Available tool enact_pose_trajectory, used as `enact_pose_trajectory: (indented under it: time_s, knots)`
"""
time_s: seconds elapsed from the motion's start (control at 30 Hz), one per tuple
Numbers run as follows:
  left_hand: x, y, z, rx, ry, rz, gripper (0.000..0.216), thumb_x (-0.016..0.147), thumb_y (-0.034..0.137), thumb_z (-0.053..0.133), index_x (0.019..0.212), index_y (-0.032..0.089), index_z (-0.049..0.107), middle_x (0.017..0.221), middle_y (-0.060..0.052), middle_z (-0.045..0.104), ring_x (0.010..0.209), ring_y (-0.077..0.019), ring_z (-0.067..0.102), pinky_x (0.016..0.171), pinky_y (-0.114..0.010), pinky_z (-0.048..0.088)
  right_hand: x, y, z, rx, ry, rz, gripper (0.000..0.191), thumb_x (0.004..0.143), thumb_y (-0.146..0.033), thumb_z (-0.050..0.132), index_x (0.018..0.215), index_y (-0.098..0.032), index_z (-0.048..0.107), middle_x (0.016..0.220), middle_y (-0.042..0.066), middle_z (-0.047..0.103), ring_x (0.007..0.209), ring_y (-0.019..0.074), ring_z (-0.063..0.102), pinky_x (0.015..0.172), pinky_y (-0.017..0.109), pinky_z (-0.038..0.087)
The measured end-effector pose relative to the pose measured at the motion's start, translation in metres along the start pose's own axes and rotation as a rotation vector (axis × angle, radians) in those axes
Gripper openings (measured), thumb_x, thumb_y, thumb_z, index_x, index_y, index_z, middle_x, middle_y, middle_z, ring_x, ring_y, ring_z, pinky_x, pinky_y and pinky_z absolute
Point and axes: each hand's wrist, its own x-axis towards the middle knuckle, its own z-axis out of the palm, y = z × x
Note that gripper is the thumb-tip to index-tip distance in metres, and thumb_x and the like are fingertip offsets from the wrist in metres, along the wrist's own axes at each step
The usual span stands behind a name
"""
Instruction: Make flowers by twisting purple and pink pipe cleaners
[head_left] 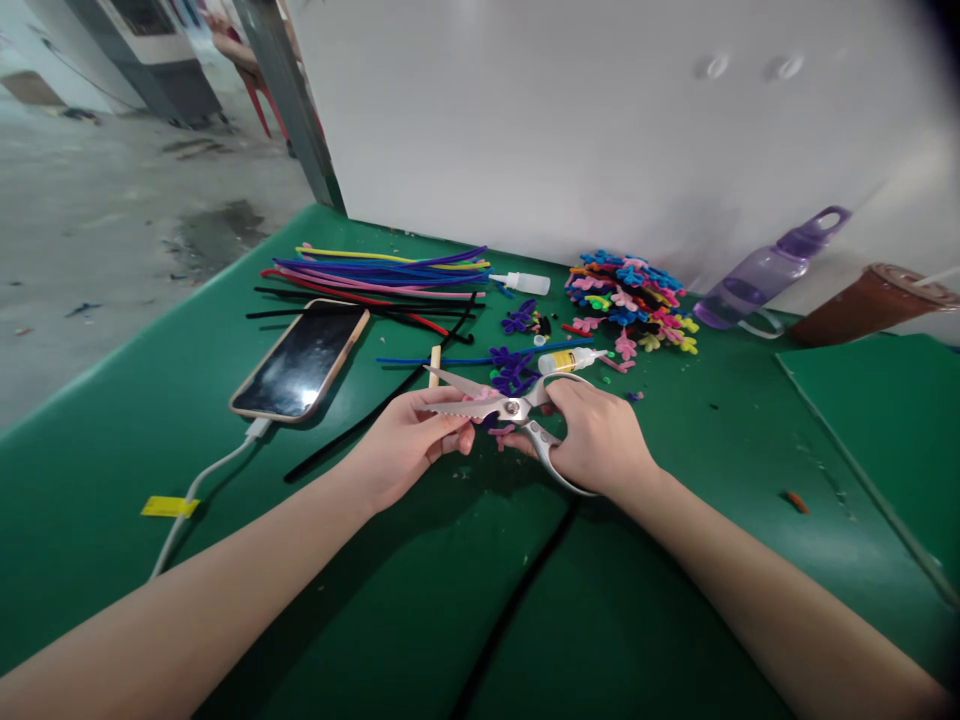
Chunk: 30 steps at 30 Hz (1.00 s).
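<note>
My right hand is wrapped round the grey handles of a pair of scissors, whose blades stand apart and point left across my other hand. Pink fuzzy pipe cleaner pieces show under the scissors, between the two hands. The fingers of my left hand are pinched together below the blades on a pink pipe cleaner, partly hidden by the scissors. Purple pipe cleaner flowers lie just beyond the scissors, near a small glue bottle with a yellow label.
Straight pipe cleaners lie at the back left, beside a phone on a white cable. A colourful pile of pipe cleaner flowers sits at the back. To the right stand a tilted-looking purple bottle and a brown drink cup.
</note>
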Motion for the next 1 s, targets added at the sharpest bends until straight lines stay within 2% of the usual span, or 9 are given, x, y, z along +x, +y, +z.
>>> enact_pose_trajectory:
  time_s: [0.13,0.33,0.53,0.7,0.83,1.0]
  knots:
    - [0.0,-0.0002,-0.0002,-0.001,-0.011,-0.001,0.019,0.075,0.02,0.066,0.093,0.015,0.069,0.069,-0.001,0.059,0.057,-0.0072,0.051,0.056,-0.022,0.041,-0.0011,-0.0002,0.0004,-0.028,0.02,0.005,0.036,0.071,-0.054,0.056,0.074,-0.018,0.055,0.061,0.001,0.056,0.057,0.0147,0.053,0.049,0.027,0.03]
    - [0.002,-0.0021,-0.0025,-0.023,0.008,-0.043,0.014,0.076,0.023,0.066,0.085,0.014,0.069,0.072,-0.001,0.058,0.056,-0.0061,0.05,0.057,-0.022,0.042,-0.0035,0.0021,0.0031,-0.098,0.063,0.021,0.036,0.074,-0.051,0.053,0.059,-0.019,0.049,0.053,0.0,0.053,0.051,0.013,0.05,0.046,0.027,0.024]
    - [0.0024,-0.0013,-0.0012,-0.034,0.021,-0.014,0.013,0.074,0.022,0.066,0.086,0.015,0.068,0.078,-0.002,0.062,0.055,-0.0049,0.051,0.055,-0.021,0.043,-0.0011,0.0002,0.0017,-0.028,0.017,0.023,0.036,0.073,-0.055,0.055,0.074,-0.019,0.052,0.065,0.002,0.057,0.06,0.0155,0.054,0.049,0.027,0.029]
    - [0.0007,0.0016,0.0007,0.054,0.111,0.055,0.016,0.07,0.02,0.07,0.084,0.015,0.066,0.064,0.0,0.062,0.055,-0.0079,0.054,0.057,-0.022,0.044,0.0037,0.0007,-0.0006,0.027,0.0,-0.019,0.046,0.071,-0.061,0.055,0.086,-0.017,0.047,0.084,0.01,0.057,0.082,0.0248,0.053,0.07,0.035,0.04]
    - [0.0008,0.0031,-0.0019,0.207,0.22,0.149,0.019,0.065,0.018,0.073,0.083,0.015,0.066,0.068,-0.001,0.065,0.058,-0.0114,0.058,0.06,-0.025,0.047,0.0045,0.0007,0.001,0.031,0.02,-0.011,0.047,0.071,-0.062,0.053,0.086,-0.018,0.044,0.085,0.011,0.054,0.086,0.0272,0.051,0.073,0.039,0.04]
    - [0.0003,0.0039,-0.0032,0.304,0.224,0.226,0.018,0.065,0.014,0.071,0.08,0.016,0.062,0.073,-0.002,0.066,0.061,-0.0133,0.061,0.064,-0.028,0.05,0.0026,0.0012,0.0051,0.001,0.013,-0.019,0.047,0.072,-0.062,0.053,0.086,-0.018,0.044,0.083,0.011,0.054,0.082,0.027,0.051,0.072,0.04,0.04]
